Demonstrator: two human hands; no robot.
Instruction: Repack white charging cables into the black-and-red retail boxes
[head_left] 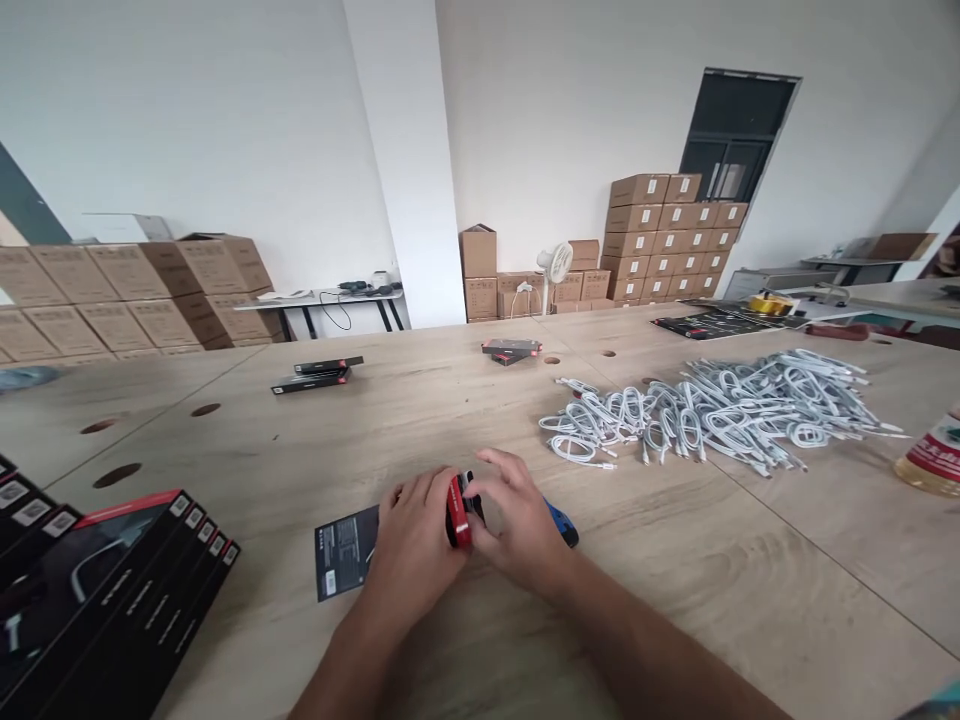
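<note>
A small black box with a red end (457, 510) stands between my two hands over the middle of the table. My left hand (420, 535) is wrapped round its left side. My right hand (519, 515) has its thumb and fingertips curled at the box's right side, where a dark edge shows; whether it pinches a flap or something inside is unclear. Partly under my left hand lies a dark printed card or flat sleeve (341, 555). Beyond my right wrist a blue and black object (562, 523) sticks out, mostly covered by the hand.
Coiled white cables (720, 410) lie heaped at the right. Black boxes (127, 600) are stacked at the near left. Further back are two small groups of slim boxes (311, 380). A bottle (934, 455) stands at the right edge. Holes (118, 475) pierce the wooden tabletop (420, 410).
</note>
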